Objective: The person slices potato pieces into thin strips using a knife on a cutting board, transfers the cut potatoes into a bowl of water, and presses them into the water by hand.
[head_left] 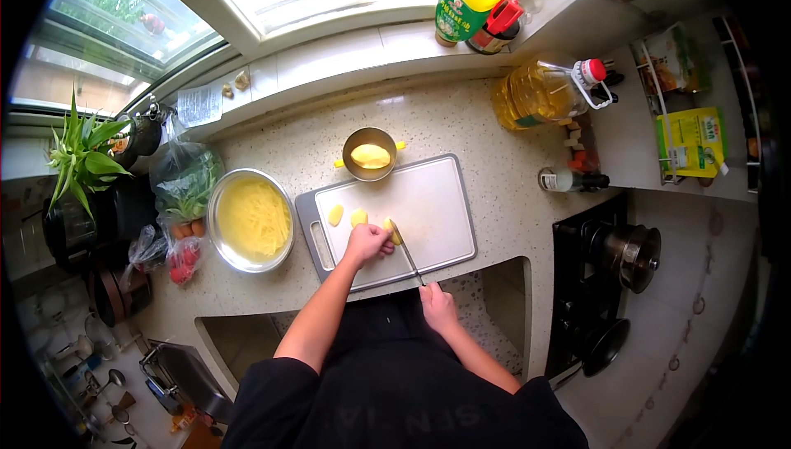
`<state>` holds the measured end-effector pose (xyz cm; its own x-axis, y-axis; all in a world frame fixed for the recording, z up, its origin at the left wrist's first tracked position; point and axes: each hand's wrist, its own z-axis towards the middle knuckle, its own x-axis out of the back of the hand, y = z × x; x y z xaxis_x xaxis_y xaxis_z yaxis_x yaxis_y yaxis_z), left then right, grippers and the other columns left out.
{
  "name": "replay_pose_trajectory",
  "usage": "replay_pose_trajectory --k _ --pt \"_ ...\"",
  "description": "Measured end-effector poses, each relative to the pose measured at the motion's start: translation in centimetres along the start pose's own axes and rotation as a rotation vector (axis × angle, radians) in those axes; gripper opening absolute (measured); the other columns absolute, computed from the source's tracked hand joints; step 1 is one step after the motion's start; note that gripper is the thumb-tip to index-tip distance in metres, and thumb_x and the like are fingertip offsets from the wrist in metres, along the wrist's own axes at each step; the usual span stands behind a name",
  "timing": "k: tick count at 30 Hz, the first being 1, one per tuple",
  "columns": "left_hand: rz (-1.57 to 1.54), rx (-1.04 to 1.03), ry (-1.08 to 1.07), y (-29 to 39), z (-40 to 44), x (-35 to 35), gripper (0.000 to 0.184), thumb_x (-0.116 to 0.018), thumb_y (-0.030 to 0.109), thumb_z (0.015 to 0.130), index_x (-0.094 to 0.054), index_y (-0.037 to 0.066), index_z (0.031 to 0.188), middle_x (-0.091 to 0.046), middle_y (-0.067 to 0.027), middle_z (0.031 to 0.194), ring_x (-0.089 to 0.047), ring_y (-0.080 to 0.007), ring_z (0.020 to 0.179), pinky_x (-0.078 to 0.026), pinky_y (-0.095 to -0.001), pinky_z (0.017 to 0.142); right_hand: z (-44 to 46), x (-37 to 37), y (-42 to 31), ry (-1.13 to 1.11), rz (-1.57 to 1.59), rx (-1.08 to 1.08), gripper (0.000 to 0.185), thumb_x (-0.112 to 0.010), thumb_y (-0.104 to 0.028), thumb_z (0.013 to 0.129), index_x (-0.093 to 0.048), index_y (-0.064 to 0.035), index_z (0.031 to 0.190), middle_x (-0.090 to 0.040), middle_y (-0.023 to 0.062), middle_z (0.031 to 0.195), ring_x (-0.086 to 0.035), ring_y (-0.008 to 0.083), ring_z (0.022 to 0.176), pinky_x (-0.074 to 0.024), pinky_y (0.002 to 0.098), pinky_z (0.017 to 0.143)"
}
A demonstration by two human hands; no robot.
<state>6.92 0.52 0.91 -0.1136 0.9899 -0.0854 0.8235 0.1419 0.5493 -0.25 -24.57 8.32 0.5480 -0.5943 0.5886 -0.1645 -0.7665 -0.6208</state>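
My right hand [438, 305] is closed around the handle of a knife [406, 253], whose blade points away from me over a white cutting board with a grey rim [437, 202]. At the blade's far end is a pale yellow potato piece [395, 232]. The curled fingers of my left hand [370, 243] hold that piece, partly covering it. Two more potato slices, one farther left [335, 215] and one just beyond my left hand [359, 217], lie flat on the board. Behind the board, a metal pot with yellow handles [353, 170] contains a peeled potato [371, 156].
Left of the board stands a metal bowl [216, 243] of yellow shreds. Bagged greens [188, 181], red vegetables [183, 261] and a plant [86, 152] are farther left. An oil jug [535, 96] and dark bottle [573, 180] stand right, near the stove [573, 284].
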Motion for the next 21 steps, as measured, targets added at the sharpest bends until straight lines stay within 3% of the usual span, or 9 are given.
replay_pose_trajectory --k 10,21 --pt "-0.022 -0.010 0.016 0.0 -0.1 -0.1 0.038 -0.067 0.030 0.099 -0.071 -0.001 0.077 -0.074 -0.0103 0.074 -0.072 -0.0158 0.064 -0.057 -0.0278 0.057 0.8 -0.2 -1.1 0.004 -0.125 -0.052 0.036 -0.053 -0.040 0.103 -0.055 -0.0047 0.094 -0.064 0.0277 0.074 -0.063 0.0518 0.076 -0.0477 0.0623 0.066" --pt "-0.014 0.001 -0.021 -0.5 0.4 0.1 0.035 -0.065 0.028 0.100 -0.070 -0.003 0.084 -0.075 -0.0125 0.081 -0.073 -0.0179 0.070 -0.059 -0.0287 0.060 0.6 -0.1 0.1 0.001 0.039 0.002 0.036 -0.053 -0.039 0.104 -0.053 -0.0037 0.095 -0.062 0.0288 0.074 -0.062 0.0520 0.077 -0.0457 0.0614 0.064"
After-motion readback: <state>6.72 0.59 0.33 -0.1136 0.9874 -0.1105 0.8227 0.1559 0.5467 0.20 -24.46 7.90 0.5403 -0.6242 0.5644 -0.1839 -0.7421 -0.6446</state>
